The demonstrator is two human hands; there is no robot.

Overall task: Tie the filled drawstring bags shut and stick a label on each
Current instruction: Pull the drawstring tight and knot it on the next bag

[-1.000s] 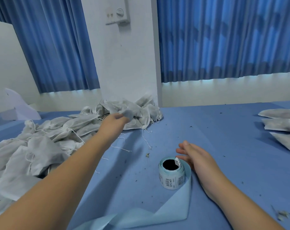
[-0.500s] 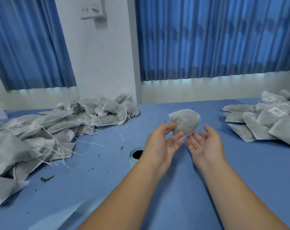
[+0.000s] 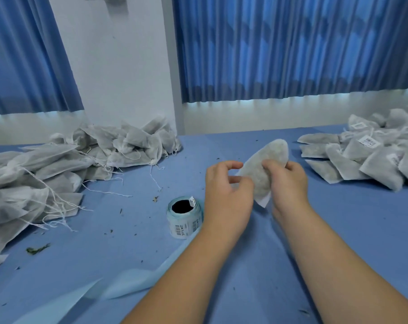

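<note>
Centre of frame: one filled drawstring bag (image 3: 267, 157) held up off the blue table (image 3: 338, 232), tilted, rounded end toward upper right, flat white edge pointing down between the wrists.
Right hand (image 3: 289, 183): fingers curled over the bag's right side, gripping it.
Left hand (image 3: 226, 190): fingers curled, thumb tip against the bag's lower left edge, forefinger arched above it with a gap between. Cannot tell if it pinches a string or the fabric.
Label roll (image 3: 184, 216): standing on end on the table, just left of the left wrist, barcode labels on its outer wrap.
Pale blue backing strip (image 3: 93, 293) trails from the roll toward lower left.
Left of frame: loose heap of bags (image 3: 58, 174) with strings hanging out.
Right edge: second heap (image 3: 373, 157), several with white labels on them.
Dark crumbs scattered on the table around the roll.
</note>
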